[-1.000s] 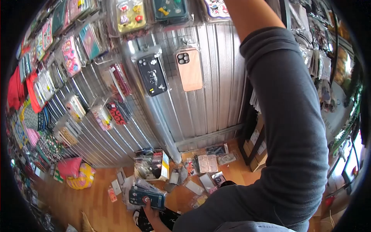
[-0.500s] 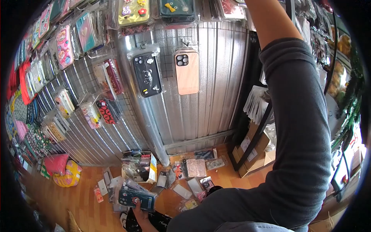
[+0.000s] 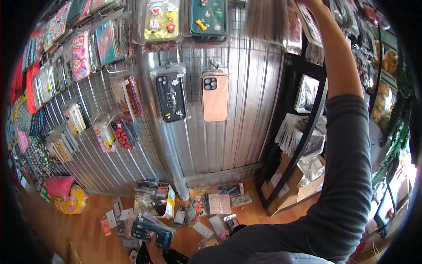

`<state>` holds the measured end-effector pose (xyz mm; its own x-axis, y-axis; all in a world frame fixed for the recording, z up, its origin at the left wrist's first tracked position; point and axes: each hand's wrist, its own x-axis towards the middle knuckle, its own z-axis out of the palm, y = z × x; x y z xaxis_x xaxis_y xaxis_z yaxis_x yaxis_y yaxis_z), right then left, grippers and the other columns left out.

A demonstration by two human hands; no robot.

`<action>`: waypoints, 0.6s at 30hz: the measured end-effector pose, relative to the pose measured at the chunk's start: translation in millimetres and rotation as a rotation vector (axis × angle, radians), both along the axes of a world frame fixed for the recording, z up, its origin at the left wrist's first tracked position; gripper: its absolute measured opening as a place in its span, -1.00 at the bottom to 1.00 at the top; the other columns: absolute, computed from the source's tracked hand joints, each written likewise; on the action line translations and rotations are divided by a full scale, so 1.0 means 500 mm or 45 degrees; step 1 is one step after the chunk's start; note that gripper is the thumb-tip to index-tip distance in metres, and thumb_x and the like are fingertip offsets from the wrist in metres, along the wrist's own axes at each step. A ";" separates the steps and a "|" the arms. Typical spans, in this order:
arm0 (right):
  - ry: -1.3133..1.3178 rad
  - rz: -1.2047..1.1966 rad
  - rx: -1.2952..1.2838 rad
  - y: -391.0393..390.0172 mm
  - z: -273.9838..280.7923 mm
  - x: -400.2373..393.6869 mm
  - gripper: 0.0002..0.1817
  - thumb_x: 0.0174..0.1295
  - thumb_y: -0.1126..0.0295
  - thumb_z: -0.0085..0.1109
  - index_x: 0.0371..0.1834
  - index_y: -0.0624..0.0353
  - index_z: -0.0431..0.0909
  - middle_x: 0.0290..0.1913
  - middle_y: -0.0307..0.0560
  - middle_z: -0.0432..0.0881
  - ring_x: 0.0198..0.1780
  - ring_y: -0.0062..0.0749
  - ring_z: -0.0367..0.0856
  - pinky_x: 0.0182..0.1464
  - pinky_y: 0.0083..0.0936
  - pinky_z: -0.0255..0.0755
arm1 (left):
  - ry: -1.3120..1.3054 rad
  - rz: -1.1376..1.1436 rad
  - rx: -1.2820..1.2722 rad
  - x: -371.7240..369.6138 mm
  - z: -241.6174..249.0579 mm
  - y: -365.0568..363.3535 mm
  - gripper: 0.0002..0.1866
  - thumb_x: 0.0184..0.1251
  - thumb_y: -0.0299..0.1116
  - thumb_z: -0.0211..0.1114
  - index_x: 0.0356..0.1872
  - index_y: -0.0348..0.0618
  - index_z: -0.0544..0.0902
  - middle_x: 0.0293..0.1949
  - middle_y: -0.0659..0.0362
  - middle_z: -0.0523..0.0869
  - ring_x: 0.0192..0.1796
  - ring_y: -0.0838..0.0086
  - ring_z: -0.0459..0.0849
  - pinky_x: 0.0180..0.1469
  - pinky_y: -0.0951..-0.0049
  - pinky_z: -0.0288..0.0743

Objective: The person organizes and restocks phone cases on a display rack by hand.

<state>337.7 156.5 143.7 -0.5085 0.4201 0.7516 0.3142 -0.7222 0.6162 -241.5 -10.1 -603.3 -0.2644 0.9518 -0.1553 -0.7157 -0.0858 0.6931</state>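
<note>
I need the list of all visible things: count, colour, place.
held phone-case bundle: 1, teal-topped, lower centre
hanging phone cases: many, multicoloured, on walls
carton: 1, white-yellow side, floor
packets: many, mixed, floor
pink bundle: 1, pink, floor left
yellow bundle: 1, yellow, floor left
cardboard boxes: count unclear, brown, lower right
rack frame: 1, black, right
corrugated wall: 1, silver, centre
floor: 1, wood-brown, below
left hand: 1, bare, holding bundle
right hand: 1, bare, top edge
right sleeve: 1, dark grey, right

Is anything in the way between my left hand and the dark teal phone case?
Nothing visible: the left hand grips the dark teal phone case at its near edge, and no other item shows between them.
</note>
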 end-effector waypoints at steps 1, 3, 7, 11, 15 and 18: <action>0.550 0.245 -0.236 0.002 0.013 0.036 -0.87 0.00 0.32 0.01 -0.61 0.03 0.50 -0.48 -0.21 0.57 -0.42 -0.42 0.55 -0.41 -0.48 0.40 | -0.011 -0.005 0.013 0.006 0.005 0.004 -0.42 0.01 -0.56 0.21 0.13 -0.17 0.25 -0.01 0.05 0.42 0.02 0.20 0.45 0.05 0.10 0.37; 0.288 0.560 -0.028 -0.042 -0.039 0.050 -0.87 0.01 0.34 0.01 -0.63 0.02 0.49 -0.50 -0.22 0.56 -0.47 -0.41 0.54 -0.45 -0.45 0.40 | 0.098 0.023 0.062 0.013 0.020 0.002 -0.64 0.04 -0.46 0.21 -0.08 -0.14 0.39 -0.12 0.07 0.48 -0.04 0.24 0.49 -0.01 0.16 0.41; 0.312 0.865 -0.175 -0.074 -0.092 0.082 -0.88 0.02 0.40 -0.02 -0.42 0.19 0.46 -0.38 0.05 0.51 -0.27 -0.03 0.50 -0.26 -0.32 0.38 | 0.112 -0.019 0.055 -0.015 -0.005 0.000 -0.62 0.08 -0.46 0.16 -0.03 -0.16 0.38 -0.07 0.07 0.47 0.01 0.24 0.46 0.02 0.17 0.38; 0.297 0.911 -0.201 -0.075 -0.122 0.093 -0.93 -0.01 0.43 -0.03 -0.50 0.19 0.42 -0.43 0.00 0.46 -0.28 -0.05 0.47 -0.26 -0.30 0.37 | 1.452 -0.122 -0.004 -0.046 -0.012 -0.015 -0.59 0.19 -0.47 0.02 0.12 -0.16 0.38 -0.24 -0.07 0.51 -0.24 0.20 0.44 -0.17 0.32 0.36; 0.399 0.676 -0.151 -0.073 -0.135 0.067 -0.89 -0.03 0.48 -0.08 -0.47 0.18 0.47 -0.32 0.00 0.54 -0.12 -0.12 0.48 -0.11 -0.28 0.38 | 0.698 -0.036 -0.700 0.019 0.124 -0.021 -0.53 0.12 -0.60 0.01 0.13 -0.14 0.37 -0.04 -0.05 0.46 -0.10 0.16 0.42 -0.10 0.36 0.33; 0.409 0.653 -0.096 -0.061 -0.135 0.047 -0.87 -0.05 0.49 -0.07 -0.45 0.17 0.50 -0.29 -0.02 0.55 -0.10 -0.15 0.49 -0.08 -0.32 0.39 | 1.253 -0.193 -0.315 -0.043 -0.017 -0.020 -0.57 0.19 -0.49 -0.01 0.14 -0.17 0.36 0.02 -0.02 0.41 -0.09 0.23 0.42 -0.10 0.35 0.34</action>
<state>361.0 126.0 76.3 -0.4126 0.2399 0.8788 0.7893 -0.3875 0.4763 -263.0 -20.2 -611.9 -0.2601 0.9566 -0.1310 0.1883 0.1834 0.9648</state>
